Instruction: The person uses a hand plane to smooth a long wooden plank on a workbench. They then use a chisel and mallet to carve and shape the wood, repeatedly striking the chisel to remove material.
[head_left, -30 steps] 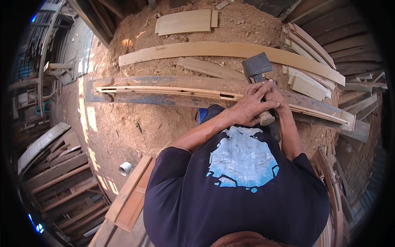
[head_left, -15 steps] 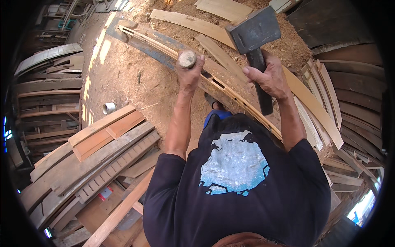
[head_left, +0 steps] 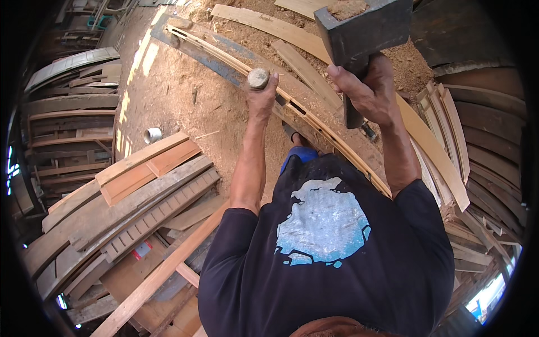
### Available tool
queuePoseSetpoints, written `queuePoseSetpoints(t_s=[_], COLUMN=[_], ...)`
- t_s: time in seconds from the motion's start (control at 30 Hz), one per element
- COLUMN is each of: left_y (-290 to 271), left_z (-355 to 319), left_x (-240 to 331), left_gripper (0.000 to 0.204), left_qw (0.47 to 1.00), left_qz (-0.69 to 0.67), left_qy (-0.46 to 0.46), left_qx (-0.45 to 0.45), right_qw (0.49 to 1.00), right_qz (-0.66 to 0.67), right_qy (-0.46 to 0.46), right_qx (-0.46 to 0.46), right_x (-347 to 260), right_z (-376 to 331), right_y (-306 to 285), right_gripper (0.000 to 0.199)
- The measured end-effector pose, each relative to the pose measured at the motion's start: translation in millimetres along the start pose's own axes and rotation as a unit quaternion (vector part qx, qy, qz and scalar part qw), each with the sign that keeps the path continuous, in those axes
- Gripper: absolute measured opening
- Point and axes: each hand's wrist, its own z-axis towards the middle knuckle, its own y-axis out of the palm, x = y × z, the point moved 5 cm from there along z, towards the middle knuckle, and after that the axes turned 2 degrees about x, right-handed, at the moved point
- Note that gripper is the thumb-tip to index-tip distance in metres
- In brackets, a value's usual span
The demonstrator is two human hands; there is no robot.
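My left hand is closed around a chisel, whose round, worn handle end points up at me. Its blade is hidden below the fist. Under that hand runs a long, narrow wooden rail with slots cut along its upper edge. My right hand grips the handle of a dark, blocky mallet, held up in the air to the right of the chisel and apart from it. The mallet's struck face looks worn and pale.
The rail lies on a long plank bench. Pale boards lie beyond it among sawdust. Stacked timber stands at left, more planks at right. A white cup lies on the ground, and my sandalled foot shows beneath the bench.
My right hand has lifted the mallet higher and closer to me, its head swinging toward the upper edge. My left hand stays on the chisel over the rail. The whole view shifted slightly.
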Motion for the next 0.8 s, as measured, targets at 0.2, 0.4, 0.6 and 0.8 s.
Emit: queuePoseSetpoints(t_s=[0.2,0.4,0.6,0.8], left_y=[7,22,40,31], left_z=[-3,-14,-25,-24], left_x=[-2,17,29,12], left_gripper=[0.017,0.022,0.028,0.025], left_qw=[0.998,0.989,0.988,0.989], left_qz=[0.057,0.146,0.102,0.066], left_qy=[-0.007,0.011,0.110,0.128], left_qx=[0.004,-0.025,-0.031,-0.015], right_qw=[1.000,0.999,0.891,0.880], right_qz=[-0.006,-0.015,-0.424,-0.437], right_qy=[-0.015,-0.031,-0.083,-0.050], right_qx=[-0.003,-0.033,-0.142,-0.180], right_x=[3,10,63,69], right_z=[2,12,41,48], right_y=[1,14,30,44], right_gripper=[0.035,0.030,0.029,0.025])
